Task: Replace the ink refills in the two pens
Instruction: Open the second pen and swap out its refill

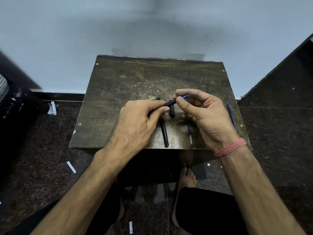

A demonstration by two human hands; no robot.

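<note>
On a dark speckled floor [279, 133], against a pale wall [67, 39], a worn brown board [135, 82] is set as a low table. Above the near half of the board, the left hand [135, 122] is closed around a black pen barrel [169, 103], of which only the end protruding from the fist is seen. Just right of it the right hand [206, 112] is held, its thumb and forefinger pinched on a blue refill [185, 96] whose tip points away from the barrel. A thread band [231, 147] is worn on the right wrist. A second black pen [164, 133] lies on the board near its front edge, partly under the left hand. A black cap [172, 111] rests below the barrel. A loose refill [190, 134] lies right of the second pen, and another blue refill [231, 115] lies along the board's right edge.
</note>
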